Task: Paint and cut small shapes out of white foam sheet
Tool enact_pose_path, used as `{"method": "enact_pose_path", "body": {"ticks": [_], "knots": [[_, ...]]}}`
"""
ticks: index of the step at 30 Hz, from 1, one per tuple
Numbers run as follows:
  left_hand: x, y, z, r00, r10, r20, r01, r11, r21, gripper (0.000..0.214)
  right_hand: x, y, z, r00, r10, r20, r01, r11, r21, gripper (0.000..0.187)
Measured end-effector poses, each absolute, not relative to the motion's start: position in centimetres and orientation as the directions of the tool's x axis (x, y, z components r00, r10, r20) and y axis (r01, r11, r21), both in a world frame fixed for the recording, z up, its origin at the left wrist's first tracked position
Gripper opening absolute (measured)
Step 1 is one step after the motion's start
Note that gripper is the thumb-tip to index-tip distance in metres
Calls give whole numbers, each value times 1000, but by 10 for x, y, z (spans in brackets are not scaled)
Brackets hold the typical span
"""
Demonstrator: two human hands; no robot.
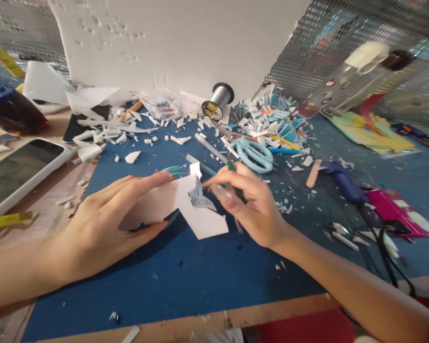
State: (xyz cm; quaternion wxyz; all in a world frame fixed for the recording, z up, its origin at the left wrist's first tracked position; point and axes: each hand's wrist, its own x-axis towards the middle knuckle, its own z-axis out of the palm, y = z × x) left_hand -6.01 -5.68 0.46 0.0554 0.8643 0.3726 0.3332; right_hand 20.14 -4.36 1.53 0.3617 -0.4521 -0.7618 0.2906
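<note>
A white foam-board piece (pixel 203 216) lies on the blue cutting mat (pixel 186 276). My left hand (pixel 110 224) rests flat on the piece's left part, fingers stretched out and pressing it down. My right hand (pixel 246 200) is closed around a thin green-handled tool (pixel 232 169), a pen-like craft knife, with its tip hidden near the notch cut in the board. A small white offcut (pixel 195 168) sits just above the piece.
Light blue scissors (pixel 253 153), a silver wire spool (pixel 218 101), a blue glue gun (pixel 343 181), a pink box (pixel 400 214) and many white scraps (pixel 103 133) crowd the mat's far side. A phone (pixel 17 171) lies left. A large white board (pixel 178 43) stands behind.
</note>
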Motion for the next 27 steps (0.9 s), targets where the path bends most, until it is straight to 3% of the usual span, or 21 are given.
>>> {"method": "enact_pose_path", "body": {"ticks": [4, 10, 19, 27], "knots": [[-57, -57, 7, 528, 643, 555, 589, -748, 306, 44, 190, -47, 14, -486, 872, 54, 231, 187, -955, 37], [-58, -57, 5, 553, 637, 537, 577, -758, 304, 47, 188, -47, 5, -574, 788, -224, 43, -244, -969, 42], [-62, -53, 4, 531, 671, 518, 595, -730, 336, 50, 189, -45, -2, -573, 785, -235, -153, -384, -910, 44], [-76, -26, -7, 459, 706, 540, 734, -643, 217, 54, 192, -35, -1, -565, 811, -149, -372, -412, -832, 50]]}}
